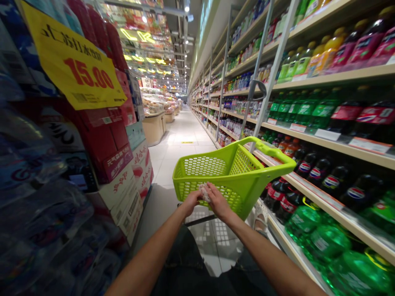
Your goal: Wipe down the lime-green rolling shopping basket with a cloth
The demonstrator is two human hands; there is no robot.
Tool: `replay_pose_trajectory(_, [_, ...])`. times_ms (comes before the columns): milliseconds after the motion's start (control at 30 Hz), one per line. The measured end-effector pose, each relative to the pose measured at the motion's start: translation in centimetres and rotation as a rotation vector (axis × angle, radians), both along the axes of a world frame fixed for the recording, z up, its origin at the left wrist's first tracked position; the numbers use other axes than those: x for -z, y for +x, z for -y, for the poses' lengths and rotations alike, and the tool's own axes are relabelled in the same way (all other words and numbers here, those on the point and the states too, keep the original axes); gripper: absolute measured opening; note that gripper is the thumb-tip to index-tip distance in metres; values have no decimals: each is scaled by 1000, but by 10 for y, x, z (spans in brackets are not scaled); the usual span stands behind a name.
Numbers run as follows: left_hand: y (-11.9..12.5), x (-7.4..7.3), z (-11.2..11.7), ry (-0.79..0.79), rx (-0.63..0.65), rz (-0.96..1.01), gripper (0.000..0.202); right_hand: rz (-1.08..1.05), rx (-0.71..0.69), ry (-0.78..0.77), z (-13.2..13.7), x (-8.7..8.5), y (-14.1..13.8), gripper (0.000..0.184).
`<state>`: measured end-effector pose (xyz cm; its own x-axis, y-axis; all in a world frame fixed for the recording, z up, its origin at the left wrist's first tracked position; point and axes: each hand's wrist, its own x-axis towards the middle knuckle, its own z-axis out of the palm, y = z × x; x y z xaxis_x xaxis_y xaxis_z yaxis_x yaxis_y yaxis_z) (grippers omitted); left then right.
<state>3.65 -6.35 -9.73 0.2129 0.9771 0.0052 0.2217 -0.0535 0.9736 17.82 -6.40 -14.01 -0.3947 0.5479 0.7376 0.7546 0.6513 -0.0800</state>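
A lime-green plastic shopping basket (216,168) on wheels stands in the aisle right in front of me, with nothing visible inside it. Both my hands meet at its near rim. My left hand (191,201) and my right hand (216,200) are closed together on a small crumpled whitish wad (204,191), perhaps paper or tissue, held between their fingers against the basket's wall.
Shelves of soft-drink bottles (324,176) run along the right. Stacked red and white cartons (123,164) with a yellow 15.00 price sign (77,70) line the left. The tiled aisle (182,139) stretches ahead towards display counters (154,123). A grey handle (257,92) rises behind the basket.
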Motion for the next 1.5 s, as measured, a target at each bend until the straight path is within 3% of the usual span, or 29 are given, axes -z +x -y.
replay_pose_trajectory(133, [-2,-16,-17,102,-138,-122,37,-21,117,155,-17,-31,5,44])
replay_pose_trajectory(200, [-6,-19,-24,231,-174,-318,51,46,142,180,-25,-35,8,40])
replay_pose_trajectory(267, [-11,-17,-26,369,-109,-646,61,178,105,163,-27,-22,9,33])
replay_pose_trajectory(333, [-16,-12,-26,452,-9,-948,67,297,55,131,-23,3,11,27])
replay_pose_trajectory(433, [-20,-9,-23,472,54,-1118,71,358,7,105,-10,30,13,26])
replay_pose_trajectory(533, [-15,-13,-22,459,51,-1169,70,316,-6,140,-3,17,15,27])
replay_pose_trajectory(667, [-1,-16,-18,502,45,-1179,68,233,128,173,-8,-12,23,29])
replay_pose_trajectory(833, [5,-11,-15,542,108,-1220,71,387,82,56,2,20,43,22])
replay_pose_trajectory(900, [7,-12,-15,530,98,-1228,72,369,55,68,5,22,48,23])
replay_pose_trajectory(1033, [21,-15,-12,584,77,-1195,69,206,117,153,-1,-14,53,29])
replay_pose_trajectory(1100, [28,-13,-9,628,104,-1183,68,196,148,152,-5,-22,58,30])
replay_pose_trajectory(1267, [31,-12,-8,623,129,-1204,70,321,80,72,7,15,74,26])
replay_pose_trajectory(1333, [33,-15,-9,631,127,-1197,70,317,59,87,13,17,77,27])
replay_pose_trajectory(1500, [50,-18,-8,670,139,-1156,70,209,189,188,7,-24,83,32])
